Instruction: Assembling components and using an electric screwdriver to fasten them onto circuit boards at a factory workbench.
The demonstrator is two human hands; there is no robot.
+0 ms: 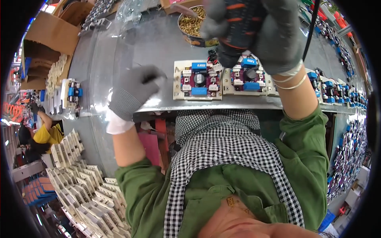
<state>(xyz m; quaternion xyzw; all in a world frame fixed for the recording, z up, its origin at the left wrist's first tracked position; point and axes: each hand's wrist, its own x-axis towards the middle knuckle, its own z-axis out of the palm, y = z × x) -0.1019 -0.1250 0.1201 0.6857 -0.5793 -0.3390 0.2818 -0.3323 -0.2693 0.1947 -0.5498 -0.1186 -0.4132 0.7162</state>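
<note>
My right hand [281, 39], in a grey glove, grips a black-and-orange power screwdriver [243, 24]. The driver's lower end is over the far edge of a circuit board on a cream base [251, 76]; its tip is hidden. A matching circuit board [199, 80] lies just left of it, with blue blocks, white parts and a round black part. My left hand [133, 89], also gloved, hovers left of this board, touching neither board. Its fingers are curled together; whatever they hold cannot be made out. Beyond the boards stands a round tub of small brass-coloured screws [190, 26].
More assembled boards [337, 92] line the table's right side. A single board [73, 93] lies at left near an open cardboard box [51, 33]. Cream bases [85, 184] are stacked at lower left. A dark cable [311, 29] hangs beside my right hand. Another person [47, 131] works at far left.
</note>
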